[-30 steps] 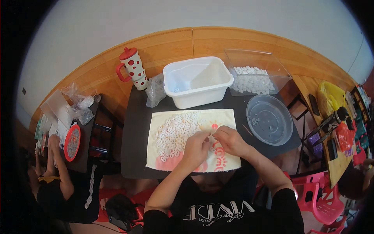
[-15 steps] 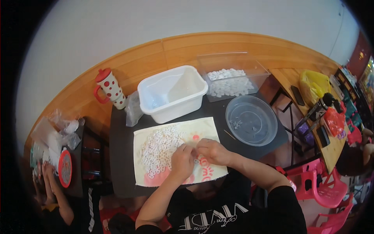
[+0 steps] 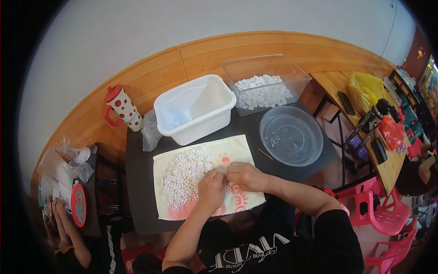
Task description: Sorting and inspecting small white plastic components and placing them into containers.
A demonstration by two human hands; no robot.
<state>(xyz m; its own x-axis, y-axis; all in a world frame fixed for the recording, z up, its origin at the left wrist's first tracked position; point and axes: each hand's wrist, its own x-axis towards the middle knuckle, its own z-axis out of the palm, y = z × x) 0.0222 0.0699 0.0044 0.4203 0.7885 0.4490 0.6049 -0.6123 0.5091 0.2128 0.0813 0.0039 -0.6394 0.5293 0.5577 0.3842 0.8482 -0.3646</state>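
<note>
My left hand (image 3: 211,189) and my right hand (image 3: 246,176) meet over the right part of a cream towel (image 3: 235,148) with pink print. The fingers of both are bent and closed, fingertips together; whatever is pinched between them is too small and hidden to name. Left of my hands, a spread heap of small white pieces with holes (image 3: 185,176) covers much of the towel. Beyond the towel stands a white plastic basin (image 3: 200,130). To its right, a clear plastic box (image 3: 299,82) holds many white pieces (image 3: 264,93). A round clear tray (image 3: 294,137) has small translucent bits in it.
A thin stick (image 3: 265,154) lies between towel and round tray. A spotted tumbler (image 3: 124,109) and a plastic bag (image 3: 150,132) stand left of the basin. Another person's hands (image 3: 59,208) are by a red-rimmed tray (image 3: 78,205) at far left. Pink chairs (image 3: 383,212) stand at right.
The whole view has shifted slightly, with the table things sitting a little further left. My hands stay together over the towel, fingers still closed.
</note>
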